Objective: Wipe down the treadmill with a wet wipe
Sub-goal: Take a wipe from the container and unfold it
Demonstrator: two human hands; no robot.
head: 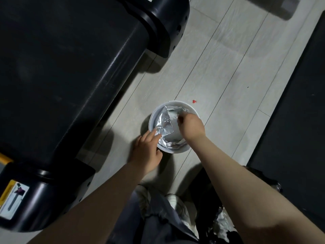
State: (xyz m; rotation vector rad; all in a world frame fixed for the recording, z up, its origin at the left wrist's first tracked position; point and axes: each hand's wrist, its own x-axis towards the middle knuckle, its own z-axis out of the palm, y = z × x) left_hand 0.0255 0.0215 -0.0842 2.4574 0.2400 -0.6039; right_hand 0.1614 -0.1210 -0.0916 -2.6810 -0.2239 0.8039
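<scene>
A white round tub (152, 118) stands on the floor beside the black treadmill (66, 76). Crumpled silver foil (166, 126) lines its open top. My left hand (146, 152) holds the tub's near-left rim, its fingers lying on the foil edge. My right hand (190, 126) reaches into the tub from the right with curled fingers that seem to pinch something pale inside the foil; what they hold is blurred. No wipe is plainly visible.
The treadmill's belt and rear end caps fill the left side. A dark mat (295, 120) lies along the right edge. A small red scrap (194, 101) lies on the grey plank floor beyond the tub. My legs and shoes (175, 205) are at the bottom.
</scene>
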